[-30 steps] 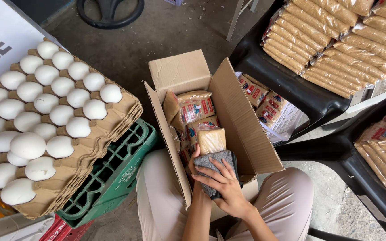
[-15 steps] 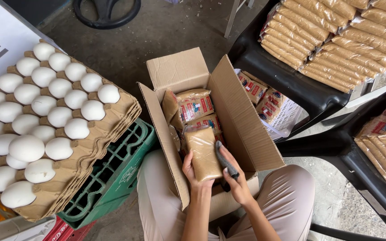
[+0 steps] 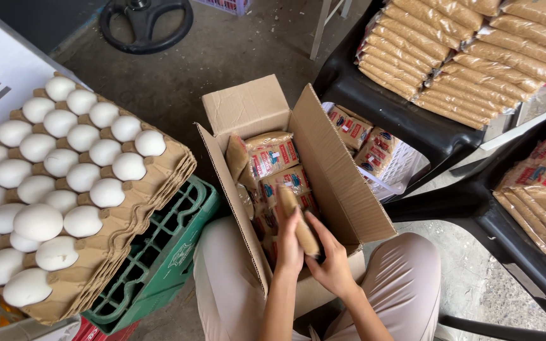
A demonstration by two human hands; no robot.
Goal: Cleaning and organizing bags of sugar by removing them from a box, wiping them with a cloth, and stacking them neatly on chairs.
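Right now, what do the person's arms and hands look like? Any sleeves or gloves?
Both forearms are bare, with no sleeves in view. The left hand and right hand wear no gloves, and I can see no rings, watch or bracelets. The fingers are slim. Whether the nails are painted is too small to tell.

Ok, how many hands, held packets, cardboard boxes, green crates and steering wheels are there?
Hands: 2, left hand and right hand
Held: 1 packet
Open: 1 cardboard box
Under the eggs: 1 green crate
On the floor: 1 steering wheel
Total: 6
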